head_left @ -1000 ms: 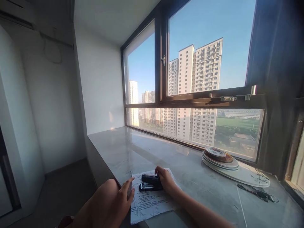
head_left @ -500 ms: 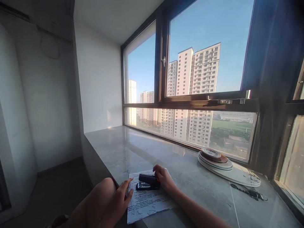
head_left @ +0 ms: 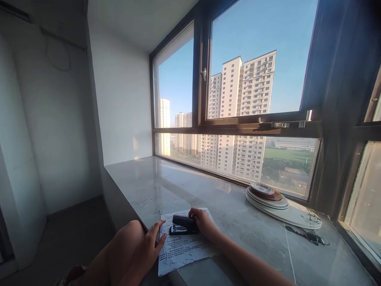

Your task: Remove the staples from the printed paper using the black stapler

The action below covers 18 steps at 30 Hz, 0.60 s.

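A black stapler lies on a sheet of printed paper at the front of the grey stone sill. My right hand is closed around the stapler's right end. On the paper's left edge rests my left hand, its fingers stretched out and apart, with nothing gripped. The stapler's left end, with its metal part showing, points toward my left fingertips. Small dark slivers, perhaps staples, are scattered over the sheet.
A stack of plates sits on the sill by the window, to the right. Near it lies a dark-handled pair of scissors, as far as I can tell. My raised knee is at the sill's front edge.
The whole view has shifted slightly. My right hand stays on the stapler and my left hand stays at the paper's edge, with hardly any movement.
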Each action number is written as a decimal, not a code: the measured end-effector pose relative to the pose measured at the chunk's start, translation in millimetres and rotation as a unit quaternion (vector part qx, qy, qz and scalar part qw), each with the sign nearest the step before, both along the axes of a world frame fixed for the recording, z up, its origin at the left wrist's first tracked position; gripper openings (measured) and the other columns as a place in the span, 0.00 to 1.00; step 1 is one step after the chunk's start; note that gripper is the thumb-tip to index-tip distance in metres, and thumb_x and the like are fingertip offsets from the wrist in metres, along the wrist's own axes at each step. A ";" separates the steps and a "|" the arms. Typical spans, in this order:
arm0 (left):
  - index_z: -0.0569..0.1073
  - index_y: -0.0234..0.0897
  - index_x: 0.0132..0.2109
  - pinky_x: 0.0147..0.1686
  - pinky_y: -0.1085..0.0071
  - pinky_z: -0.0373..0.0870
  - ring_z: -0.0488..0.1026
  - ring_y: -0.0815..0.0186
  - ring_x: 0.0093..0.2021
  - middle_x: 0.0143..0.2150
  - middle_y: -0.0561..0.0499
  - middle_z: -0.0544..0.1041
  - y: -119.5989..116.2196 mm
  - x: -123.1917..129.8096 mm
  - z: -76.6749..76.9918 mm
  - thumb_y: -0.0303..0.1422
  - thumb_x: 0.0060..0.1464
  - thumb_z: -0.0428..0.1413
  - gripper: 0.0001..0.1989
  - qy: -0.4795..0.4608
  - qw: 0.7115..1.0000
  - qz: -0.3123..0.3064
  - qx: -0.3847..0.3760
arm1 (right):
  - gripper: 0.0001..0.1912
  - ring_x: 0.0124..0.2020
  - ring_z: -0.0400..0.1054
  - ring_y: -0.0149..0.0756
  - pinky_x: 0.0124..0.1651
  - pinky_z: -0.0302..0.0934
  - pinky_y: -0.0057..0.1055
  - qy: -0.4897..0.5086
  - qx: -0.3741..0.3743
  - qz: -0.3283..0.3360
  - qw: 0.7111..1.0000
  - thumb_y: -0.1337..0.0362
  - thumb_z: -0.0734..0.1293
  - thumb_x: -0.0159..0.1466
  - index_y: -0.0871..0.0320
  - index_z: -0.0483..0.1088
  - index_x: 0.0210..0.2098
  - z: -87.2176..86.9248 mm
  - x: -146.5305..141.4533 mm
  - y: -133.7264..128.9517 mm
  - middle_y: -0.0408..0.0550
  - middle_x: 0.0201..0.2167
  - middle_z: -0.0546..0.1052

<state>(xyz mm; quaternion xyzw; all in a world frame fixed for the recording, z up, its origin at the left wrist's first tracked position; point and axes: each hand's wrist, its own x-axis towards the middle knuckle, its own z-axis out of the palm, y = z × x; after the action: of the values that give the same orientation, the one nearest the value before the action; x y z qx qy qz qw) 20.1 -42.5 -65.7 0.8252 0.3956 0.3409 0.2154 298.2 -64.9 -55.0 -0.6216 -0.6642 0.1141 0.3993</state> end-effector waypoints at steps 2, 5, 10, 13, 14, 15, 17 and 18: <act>0.69 0.45 0.64 0.56 0.57 0.74 0.72 0.51 0.61 0.62 0.45 0.74 -1.8 0.4 2.4 0.46 0.64 0.49 0.25 -0.008 1.000 -0.005 -0.016 | 0.18 0.30 0.67 0.34 0.34 0.53 0.26 0.006 -0.002 0.004 1.000 0.73 0.56 0.56 0.57 0.77 0.33 0.5 -0.6 -0.9 0.44 0.25 0.73; 0.69 0.42 0.64 0.51 0.60 0.77 0.73 0.50 0.60 0.60 0.43 0.76 -3.3 0.7 6.2 0.47 0.64 0.49 0.26 -0.019 0.998 -0.013 -0.053 | 0.16 0.30 0.65 0.34 0.35 0.54 0.27 0.058 -0.003 0.029 0.998 0.70 0.56 0.59 0.57 0.75 0.36 3.8 1.3 -2.3 0.43 0.25 0.72; 0.70 0.41 0.62 0.51 0.60 0.77 0.74 0.50 0.59 0.59 0.42 0.76 0.5 1.1 8.1 0.46 0.64 0.49 0.25 -0.013 0.999 -0.013 -0.044 | 0.17 0.36 0.63 0.35 0.41 0.57 0.29 0.201 -0.052 0.155 0.966 0.61 0.62 0.59 0.55 0.73 0.46 19.1 20.3 -10.5 0.45 0.37 0.74; 0.69 0.41 0.63 0.52 0.59 0.76 0.73 0.51 0.59 0.60 0.42 0.75 -1.5 1.3 10.1 0.45 0.65 0.47 0.25 0.001 0.999 -0.017 -0.034 | 0.24 0.43 0.62 0.38 0.49 0.56 0.32 0.227 -0.079 0.231 0.943 0.64 0.63 0.54 0.54 0.73 0.50 25.6 33.0 -19.1 0.46 0.45 0.74; 0.69 0.41 0.63 0.54 0.58 0.75 0.73 0.51 0.60 0.60 0.42 0.75 -2.8 1.5 10.8 0.45 0.65 0.47 0.24 0.005 0.999 -0.020 -0.030 | 0.27 0.44 0.62 0.39 0.50 0.56 0.33 0.238 -0.083 0.243 0.937 0.65 0.63 0.53 0.54 0.73 0.52 26.0 35.8 -21.1 0.47 0.46 0.74; 0.69 0.41 0.63 0.55 0.57 0.73 0.72 0.51 0.60 0.61 0.42 0.74 -4.0 1.8 11.4 0.44 0.65 0.47 0.24 0.004 1.000 -0.017 -0.022 | 0.28 0.45 0.62 0.39 0.51 0.55 0.34 0.248 -0.086 0.250 0.932 0.65 0.62 0.53 0.55 0.72 0.54 25.7 37.7 -22.5 0.47 0.46 0.74; 0.68 0.40 0.63 0.58 0.57 0.71 0.71 0.51 0.62 0.62 0.42 0.73 -5.2 2.5 11.1 0.43 0.65 0.48 0.24 0.005 1.000 -0.023 -0.011 | 0.28 0.46 0.62 0.40 0.51 0.55 0.35 0.250 -0.097 0.258 0.928 0.66 0.62 0.54 0.55 0.71 0.55 23.7 39.1 -23.4 0.47 0.47 0.73; 0.68 0.40 0.63 0.59 0.57 0.71 0.70 0.51 0.62 0.63 0.42 0.72 -5.1 2.7 10.3 0.43 0.66 0.48 0.24 0.005 1.000 -0.025 -0.009 | 0.28 0.46 0.62 0.40 0.52 0.55 0.35 0.245 -0.100 0.260 0.928 0.66 0.62 0.54 0.55 0.71 0.55 22.6 38.7 -23.4 0.47 0.47 0.73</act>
<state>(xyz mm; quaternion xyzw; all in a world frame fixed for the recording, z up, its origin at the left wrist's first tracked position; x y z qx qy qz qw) 22.8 -47.6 -55.4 0.8345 0.3793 0.3273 0.2292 337.0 -88.3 -32.3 -0.4165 -0.6688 0.4291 0.4416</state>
